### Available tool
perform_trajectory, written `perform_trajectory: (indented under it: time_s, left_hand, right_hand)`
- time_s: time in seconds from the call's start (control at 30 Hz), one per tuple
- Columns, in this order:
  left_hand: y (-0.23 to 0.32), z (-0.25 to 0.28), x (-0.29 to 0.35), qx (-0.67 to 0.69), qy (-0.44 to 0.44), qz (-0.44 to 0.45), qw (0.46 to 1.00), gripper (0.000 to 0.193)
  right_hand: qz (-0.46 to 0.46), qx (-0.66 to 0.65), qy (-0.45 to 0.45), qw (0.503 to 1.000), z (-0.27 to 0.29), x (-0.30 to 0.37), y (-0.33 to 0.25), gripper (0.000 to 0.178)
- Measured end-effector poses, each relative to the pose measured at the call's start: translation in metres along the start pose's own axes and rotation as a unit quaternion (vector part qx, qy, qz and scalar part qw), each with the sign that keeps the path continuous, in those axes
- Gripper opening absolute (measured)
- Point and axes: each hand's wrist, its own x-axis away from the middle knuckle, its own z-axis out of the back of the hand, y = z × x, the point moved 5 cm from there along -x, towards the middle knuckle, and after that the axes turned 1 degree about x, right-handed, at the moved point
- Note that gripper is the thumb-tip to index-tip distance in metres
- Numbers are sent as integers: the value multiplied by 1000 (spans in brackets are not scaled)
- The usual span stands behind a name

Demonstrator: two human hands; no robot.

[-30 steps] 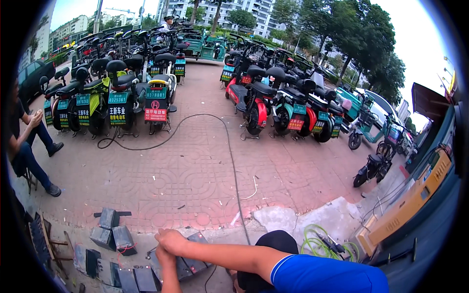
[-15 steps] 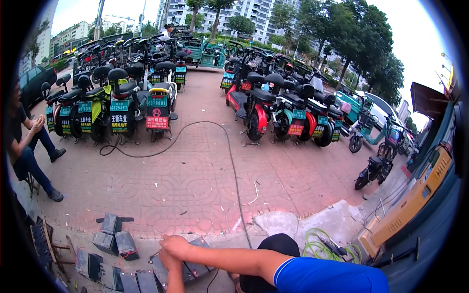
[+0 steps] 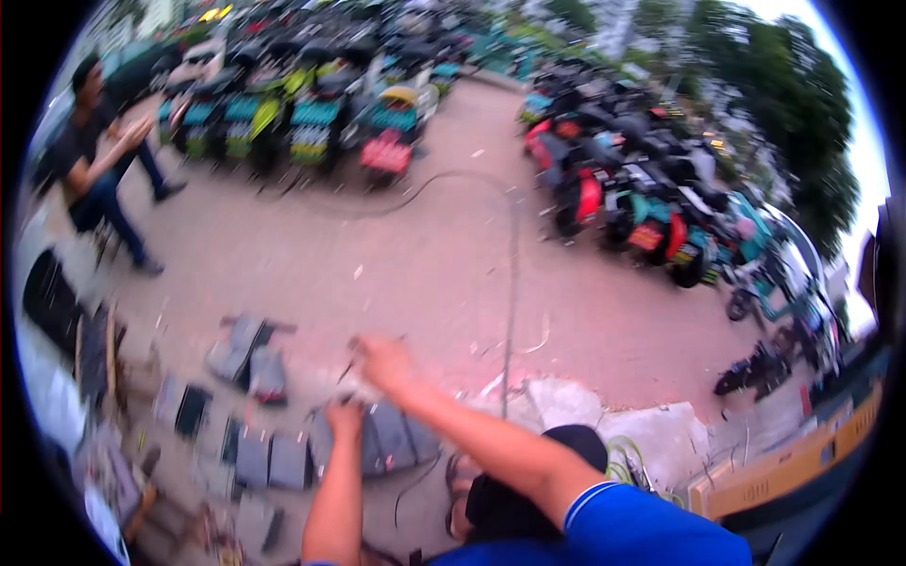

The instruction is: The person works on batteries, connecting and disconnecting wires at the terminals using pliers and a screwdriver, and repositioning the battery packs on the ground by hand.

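My left hand [image 3: 344,415] is closed low over a row of dark grey block-shaped batteries [image 3: 389,439]. Something dark shows at its fingertips, too blurred to name. Above and a little to the right, my right hand [image 3: 382,365] is raised off the batteries with its fingers curled. A thin dark piece sticks out below those fingers, and motion blur hides what it is. Two more grey batteries [image 3: 272,459] stand just left of the row. Farther out lies a cluster of batteries [image 3: 267,374], one with a red wire or mark near its base.
A person [image 3: 99,170] sits at the left, hands together. Parked electric scooters [image 3: 311,118] fill the back on both sides. A dark cable [image 3: 512,283] crosses the paving. Green hose [image 3: 623,462] lies by my knee, with a yellow-brown cabinet [image 3: 783,472] at the right.
My hands have come apart: the right one has lifted away from the left, which stays low at the batteries. The whole view has swung down and left and is blurred.
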Motion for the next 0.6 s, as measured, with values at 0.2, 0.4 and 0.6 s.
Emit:
perform_trajectory:
  time_s: [0.2,0.4,0.6]
  left_hand:
    - [28,35,-12,-270,75,-180,943,17]
    - [43,123,-45,30,116,-9,993,29]
    - [33,141,-32,-78,42,3,996,33]
  right_hand:
    - [-120,-88,-6,989,26,-3,-3,28]
    - [-81,-119,-32,989,1,9,-3,26]
    - [-21,-136,-102,985,-31,27,-20,26]
